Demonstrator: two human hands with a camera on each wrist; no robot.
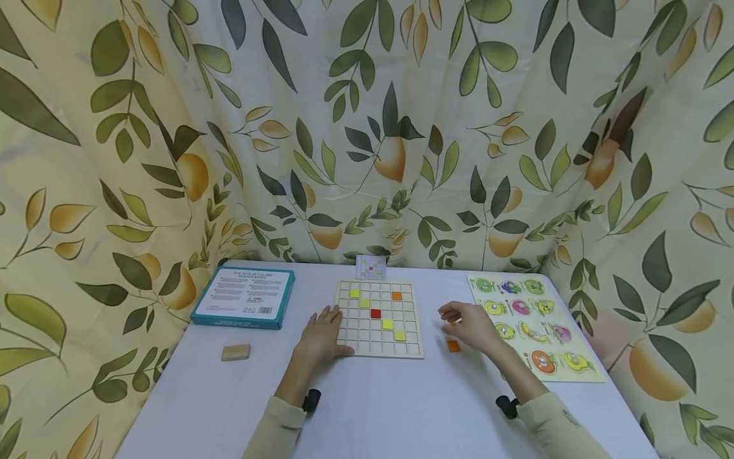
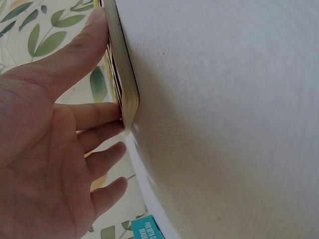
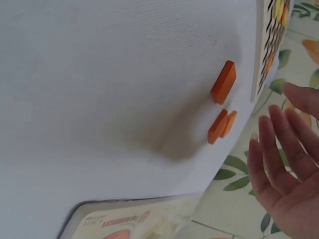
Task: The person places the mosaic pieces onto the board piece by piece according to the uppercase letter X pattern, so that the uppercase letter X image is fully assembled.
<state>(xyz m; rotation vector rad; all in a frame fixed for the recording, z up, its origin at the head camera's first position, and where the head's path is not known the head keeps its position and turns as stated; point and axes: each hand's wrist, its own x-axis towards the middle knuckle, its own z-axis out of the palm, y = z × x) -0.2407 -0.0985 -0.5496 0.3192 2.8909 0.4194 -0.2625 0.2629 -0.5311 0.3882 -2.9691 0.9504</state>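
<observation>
A pale square grid board lies at the middle of the table in the head view. On it sit several yellow tiles, one red tile and one orange tile. My left hand rests at the board's left side, thumb at the near corner. In the left wrist view its thumb and first fingers touch the board's edge. To the right of the board, my right hand hovers with loosely bent fingers and holds nothing. Loose orange tiles lie on the table near it.
A small pattern card stands behind the board. At the left are a teal-edged box and a small wooden block. A fruit picture board lies at the right, under the right forearm. Leaf-patterned curtains surround the table.
</observation>
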